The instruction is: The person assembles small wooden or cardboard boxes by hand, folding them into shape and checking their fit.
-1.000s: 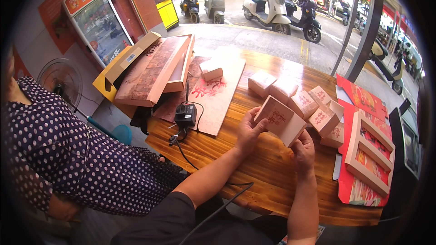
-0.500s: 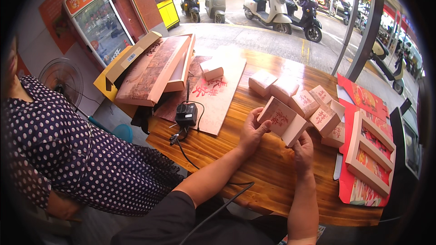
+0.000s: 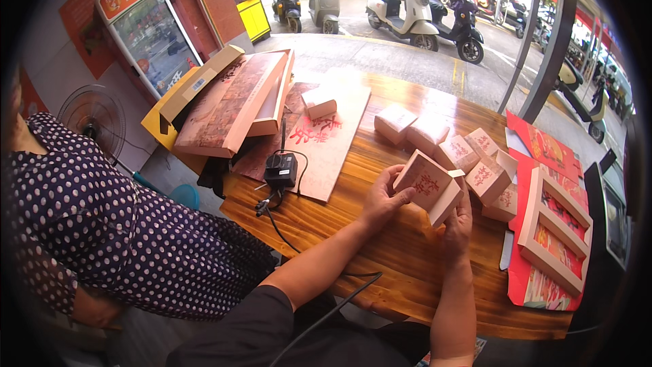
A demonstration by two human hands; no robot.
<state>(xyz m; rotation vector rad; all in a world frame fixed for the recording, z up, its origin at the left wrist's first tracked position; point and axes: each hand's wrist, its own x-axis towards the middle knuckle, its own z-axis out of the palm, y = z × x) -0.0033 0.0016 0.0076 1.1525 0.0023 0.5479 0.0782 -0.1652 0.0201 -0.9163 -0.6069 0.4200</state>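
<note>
While the left hand [image 3: 382, 202] grips one side of a small printed box [image 3: 426, 182], the right hand [image 3: 459, 223] holds its opposite end, so both hands are clamped on it above the wooden desk [image 3: 387, 258], with a pale flap [image 3: 456, 173] standing out at its upper right corner. Just beyond it, similar boxes [image 3: 428, 134] sit in a cluster. To the right, a divided frame [image 3: 560, 234] lies on red packaging [image 3: 518, 289]; to the left, a black adapter [image 3: 280, 170] and a lone small box [image 3: 319, 104] rest on a flat printed panel [image 3: 336, 153].
</note>
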